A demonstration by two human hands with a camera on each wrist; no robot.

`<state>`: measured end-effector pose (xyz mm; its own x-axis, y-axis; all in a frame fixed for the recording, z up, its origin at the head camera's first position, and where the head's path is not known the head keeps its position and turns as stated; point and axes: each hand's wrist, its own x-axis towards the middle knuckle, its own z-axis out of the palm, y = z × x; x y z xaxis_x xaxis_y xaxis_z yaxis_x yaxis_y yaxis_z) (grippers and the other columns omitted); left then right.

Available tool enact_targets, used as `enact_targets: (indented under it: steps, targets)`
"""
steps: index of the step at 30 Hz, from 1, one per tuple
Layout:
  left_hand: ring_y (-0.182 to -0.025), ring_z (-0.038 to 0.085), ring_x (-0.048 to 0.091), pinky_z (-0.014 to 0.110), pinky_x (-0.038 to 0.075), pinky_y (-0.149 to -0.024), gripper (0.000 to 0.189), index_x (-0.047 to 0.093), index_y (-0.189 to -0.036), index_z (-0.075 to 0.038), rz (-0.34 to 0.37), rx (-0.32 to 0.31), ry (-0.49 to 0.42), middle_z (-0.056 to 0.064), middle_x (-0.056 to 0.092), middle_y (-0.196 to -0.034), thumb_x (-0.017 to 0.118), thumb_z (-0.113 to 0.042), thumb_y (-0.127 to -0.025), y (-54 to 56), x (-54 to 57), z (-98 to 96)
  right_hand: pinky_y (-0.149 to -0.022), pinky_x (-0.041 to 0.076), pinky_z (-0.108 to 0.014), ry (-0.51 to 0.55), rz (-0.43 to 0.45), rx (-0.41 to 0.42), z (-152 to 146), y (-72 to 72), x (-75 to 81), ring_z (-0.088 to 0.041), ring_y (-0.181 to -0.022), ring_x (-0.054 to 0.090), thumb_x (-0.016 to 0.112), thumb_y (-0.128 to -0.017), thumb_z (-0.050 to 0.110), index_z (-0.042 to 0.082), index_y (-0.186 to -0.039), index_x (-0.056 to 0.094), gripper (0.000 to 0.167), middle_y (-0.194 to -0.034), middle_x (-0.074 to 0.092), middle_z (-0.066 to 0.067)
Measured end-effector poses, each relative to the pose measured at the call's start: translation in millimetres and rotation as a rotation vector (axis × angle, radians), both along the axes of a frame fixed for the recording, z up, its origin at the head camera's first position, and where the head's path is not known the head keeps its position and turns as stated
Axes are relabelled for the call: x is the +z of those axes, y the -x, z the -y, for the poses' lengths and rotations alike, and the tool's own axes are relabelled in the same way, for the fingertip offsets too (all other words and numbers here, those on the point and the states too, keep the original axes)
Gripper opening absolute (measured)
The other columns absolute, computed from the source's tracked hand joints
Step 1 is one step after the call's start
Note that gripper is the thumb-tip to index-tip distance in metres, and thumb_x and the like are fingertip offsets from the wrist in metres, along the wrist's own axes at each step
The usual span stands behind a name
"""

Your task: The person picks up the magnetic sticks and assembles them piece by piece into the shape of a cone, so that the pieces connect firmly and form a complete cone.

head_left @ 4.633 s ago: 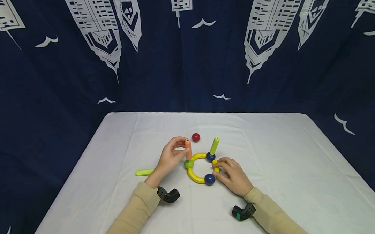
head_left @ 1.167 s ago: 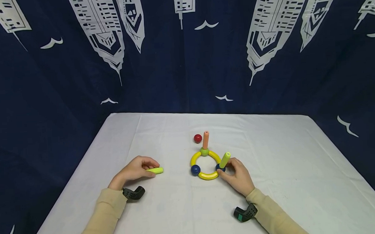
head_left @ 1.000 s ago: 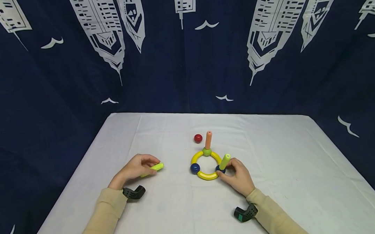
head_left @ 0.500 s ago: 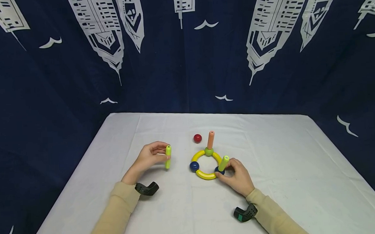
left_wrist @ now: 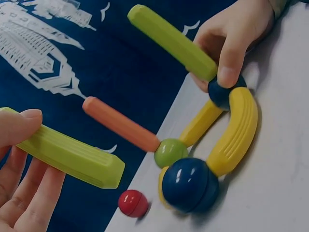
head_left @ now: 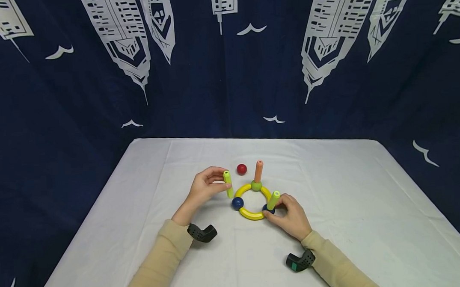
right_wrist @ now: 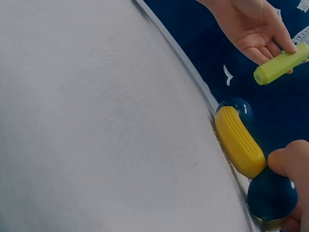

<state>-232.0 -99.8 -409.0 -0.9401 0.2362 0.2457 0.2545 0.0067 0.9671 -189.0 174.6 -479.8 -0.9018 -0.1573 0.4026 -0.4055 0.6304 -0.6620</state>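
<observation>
Between thumb and fingers, my left hand [head_left: 206, 188] pinches a lime-green rod [left_wrist: 77, 157] held nearly upright. Its lower end is just above and beside a dark blue ball [head_left: 237, 203] on a ring of curved yellow pieces [head_left: 252, 215]. My right hand [head_left: 292, 215] pinches another dark blue ball [right_wrist: 272, 195] on the ring's right side, from which a second lime-green rod [left_wrist: 174, 43] stands up, tilted. At the back of the ring an orange rod [head_left: 258, 171] rises from a green ball [head_left: 256, 186].
A loose red ball [head_left: 242, 169] lies behind the ring, left of the orange rod. The white-covered table [head_left: 344, 198] ends at a dark blue curtain [head_left: 227, 83] with white building prints. Each wrist wears a black camera mount [head_left: 203, 233].
The left hand let go of the orange rod, picked up the lime-green rod from the table, turned it upright and carried it right to the ring. The ring has been rotated; the right hand grips its blue ball.
</observation>
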Motion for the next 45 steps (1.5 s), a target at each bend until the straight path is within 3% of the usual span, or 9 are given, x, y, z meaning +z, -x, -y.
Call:
enact_targets:
  steps: [5, 7, 12, 18, 23, 30, 33, 38, 45]
  targets:
    - [-0.092, 0.025, 0.062, 0.025, 0.053, -0.075, 0.039, 0.058, -0.110, 0.011, -0.029, -0.029, 0.009, 0.015, 0.063, -0.101, 0.071, 0.011, -0.074, -13.4, 15.6, -11.4, -0.073, 0.047, -0.032, 0.000, 0.007, 0.000, 0, -0.2, 0.7, -0.011, -0.081, 0.054, 0.082, -0.071, 0.029, 0.017, -0.080, 0.055, 0.031, -0.083, 0.055, 0.007]
    - [-0.092, 0.026, 0.062, 0.027, 0.053, -0.075, 0.038, 0.058, -0.110, 0.010, -0.045, -0.036, 0.011, 0.015, 0.063, -0.101, 0.072, 0.010, -0.075, -14.0, 14.5, -14.4, -0.073, 0.047, -0.032, 0.001, 0.006, 0.001, 0, -0.2, 0.7, -0.011, -0.081, 0.054, 0.082, -0.071, 0.028, 0.017, -0.080, 0.055, 0.031, -0.083, 0.055, 0.007]
    - [-0.093, 0.024, 0.062, 0.028, 0.053, -0.076, 0.036, 0.061, -0.109, 0.006, -0.028, -0.058, 0.016, 0.016, 0.063, -0.104, 0.073, 0.007, -0.075, -5.9, -1.3, -19.0, -0.074, 0.047, -0.032, 0.000, 0.005, -0.001, 0, 0.6, -0.3, -0.011, -0.082, 0.054, 0.082, -0.071, 0.029, 0.017, -0.081, 0.055, 0.031, -0.083, 0.055, 0.007]
    - [-0.094, 0.030, 0.062, 0.028, 0.053, -0.076, 0.033, 0.059, -0.107, 0.011, -0.038, -0.060, 0.035, 0.020, 0.063, -0.101, 0.070, 0.011, -0.076, -18.0, 10.1, -23.3, -0.074, 0.047, -0.032, 0.000, 0.012, -0.005, -1, 0.7, -0.6, -0.011, -0.082, 0.054, 0.082, -0.071, 0.030, 0.017, -0.081, 0.055, 0.031, -0.083, 0.054, 0.007]
    - [-0.093, 0.028, 0.062, 0.028, 0.053, -0.076, 0.032, 0.059, -0.106, 0.012, -0.048, -0.063, 0.039, 0.019, 0.064, -0.101, 0.070, 0.011, -0.076, -16.6, 8.7, -24.1, -0.074, 0.048, -0.033, 0.000, 0.007, -0.006, -1, 1.2, -0.9, -0.011, -0.082, 0.054, 0.081, -0.072, 0.029, 0.017, -0.082, 0.055, 0.031, -0.084, 0.054, 0.007]
    - [-0.105, 0.023, 0.058, 0.032, 0.049, -0.088, 0.044, 0.056, -0.119, 0.006, 0.034, -0.238, 0.049, 0.015, 0.060, -0.116, 0.072, 0.001, -0.079, 10.1, -13.4, -6.3, -0.076, 0.049, -0.035, 0.017, 0.001, -0.007, -1, 2.1, -2.5, -0.014, -0.083, 0.057, 0.081, -0.073, 0.028, 0.014, -0.088, 0.056, 0.032, -0.088, 0.056, 0.005]
    - [-0.109, 0.025, 0.056, 0.035, 0.048, -0.090, 0.043, 0.053, -0.123, 0.007, 0.057, -0.270, 0.026, 0.020, 0.056, -0.122, 0.067, -0.007, -0.085, 21.6, -9.8, 4.7, -0.077, 0.049, -0.035, 0.032, -0.006, 0.005, -2, 2.9, -2.3, -0.015, -0.084, 0.058, 0.081, -0.073, 0.028, 0.013, -0.095, 0.055, 0.037, -0.091, 0.057, 0.003]
    - [-0.109, 0.024, 0.057, 0.036, 0.050, -0.088, 0.042, 0.055, -0.123, 0.004, 0.111, -0.169, -0.009, 0.019, 0.056, -0.124, 0.067, -0.015, -0.088, 46.9, 0.9, 9.7, -0.077, 0.048, -0.035, 0.063, -0.019, 0.011, -2, 3.2, -1.9, -0.014, -0.083, 0.056, 0.080, -0.075, 0.025, 0.012, -0.105, 0.054, 0.042, -0.094, 0.058, 0.000]
    - [-0.102, 0.020, 0.061, 0.034, 0.051, -0.085, 0.038, 0.061, -0.117, -0.007, 0.111, -0.052, 0.066, 0.013, 0.060, -0.120, 0.072, -0.020, -0.084, 79.4, 6.6, -4.9, -0.073, 0.048, -0.034, 0.075, -0.085, 0.027, -2, 2.5, -3.3, -0.014, -0.079, 0.057, 0.080, -0.074, 0.016, 0.011, -0.104, 0.056, 0.039, -0.092, 0.060, 0.002]
